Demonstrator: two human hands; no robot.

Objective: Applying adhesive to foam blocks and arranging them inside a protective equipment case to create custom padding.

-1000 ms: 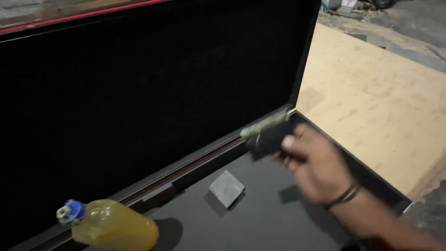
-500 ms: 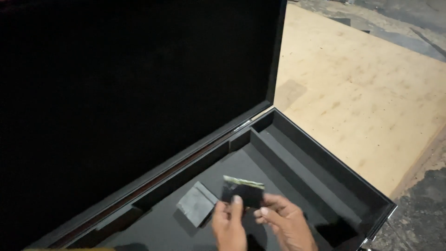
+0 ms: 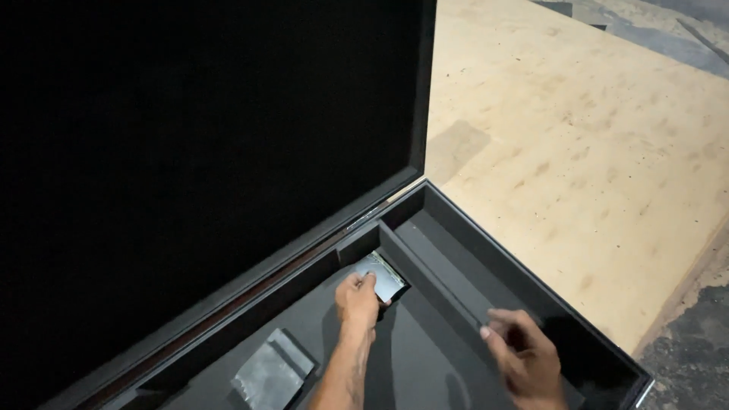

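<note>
The left hand [image 3: 358,298] pinches a grey pad [image 3: 380,276] into the case's [image 3: 531,273] back corner, snug against the divider [image 3: 425,277], while the right hand [image 3: 524,357] hovers empty, fingers loosely curled.

two bare hands and forearms enter from the bottom edge of the view. the left hand [image 3: 358,298] is seen from the back, with knuckles and short fingers showing, and a long, slim bare forearm running down out of the view. no sleeve, glove, ring or watch shows on it. the right hand [image 3: 522,357] is also bare and seen from the back, its thumb and fingers slightly blurred, its fingernails short and pale. the wrist is cut off by the lower edge, so it cannot be told whether anything is worn there. no clothing shows on either arm.
</note>
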